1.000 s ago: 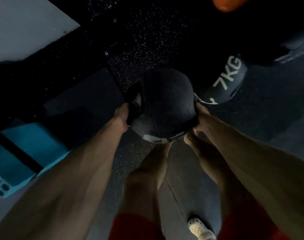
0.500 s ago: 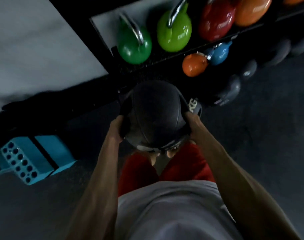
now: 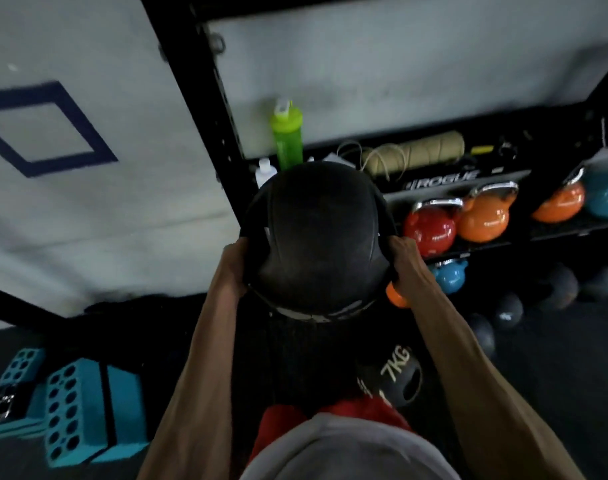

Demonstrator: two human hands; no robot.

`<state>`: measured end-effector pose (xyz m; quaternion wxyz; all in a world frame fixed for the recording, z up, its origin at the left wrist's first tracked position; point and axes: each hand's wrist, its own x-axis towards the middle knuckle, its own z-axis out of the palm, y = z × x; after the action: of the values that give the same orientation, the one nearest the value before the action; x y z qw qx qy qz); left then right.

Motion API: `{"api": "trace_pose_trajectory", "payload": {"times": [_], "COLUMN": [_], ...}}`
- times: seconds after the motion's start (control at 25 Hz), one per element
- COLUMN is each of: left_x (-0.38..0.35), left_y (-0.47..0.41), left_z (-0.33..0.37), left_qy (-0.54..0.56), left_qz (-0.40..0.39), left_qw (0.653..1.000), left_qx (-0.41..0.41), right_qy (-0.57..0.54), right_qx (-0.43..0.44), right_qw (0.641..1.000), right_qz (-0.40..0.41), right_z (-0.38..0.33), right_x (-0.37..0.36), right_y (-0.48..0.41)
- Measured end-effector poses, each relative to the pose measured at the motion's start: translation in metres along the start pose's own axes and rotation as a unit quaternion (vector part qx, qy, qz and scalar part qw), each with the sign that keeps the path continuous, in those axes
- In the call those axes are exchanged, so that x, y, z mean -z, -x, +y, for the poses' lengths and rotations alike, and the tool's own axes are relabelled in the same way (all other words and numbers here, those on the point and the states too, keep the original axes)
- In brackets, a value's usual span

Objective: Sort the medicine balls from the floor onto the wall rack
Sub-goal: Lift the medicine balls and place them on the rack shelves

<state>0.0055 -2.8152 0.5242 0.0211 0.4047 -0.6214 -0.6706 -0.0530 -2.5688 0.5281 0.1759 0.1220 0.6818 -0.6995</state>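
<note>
The black ball has risen since half a second ago: then it hung low before the rack's bottom shelf, now it is held high in front of a higher shelf, covering the foot of a green bottle. The left hand and right hand grip its two sides as before, fingers curled round the side handles. A red kettlebell and an orange kettlebell sit on the shelf just right of it. Below, a ball marked 7KG lies on the floor, as do more dark balls farther right.
</note>
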Motion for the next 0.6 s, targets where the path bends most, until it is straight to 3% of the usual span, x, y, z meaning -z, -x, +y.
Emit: {"api": "trace_pose_trajectory", "payload": {"times": [0.08, 0.32, 0.6], "left_x": [0.002, 0.004, 0.001], "left_y": [0.008, 0.044, 0.075], "left_z": [0.025, 0.132, 0.245], "left_qy": [0.027, 0.083, 0.123], "left_qz": [0.041, 0.052, 0.061], "left_qw": [0.998, 0.982, 0.949], "left_qx": [-0.036, -0.163, -0.284], "right_qy": [0.006, 0.017, 0.008], "right_qx": [0.036, 0.170, 0.252], "right_qw": [0.999, 0.984, 0.966], "right_qz": [-0.023, -0.048, -0.060], "right_z": [-0.029, -0.151, -0.276], "right_x": [-0.001, -0.006, -0.026], "right_y": [-0.003, 0.008, 0.001]}}
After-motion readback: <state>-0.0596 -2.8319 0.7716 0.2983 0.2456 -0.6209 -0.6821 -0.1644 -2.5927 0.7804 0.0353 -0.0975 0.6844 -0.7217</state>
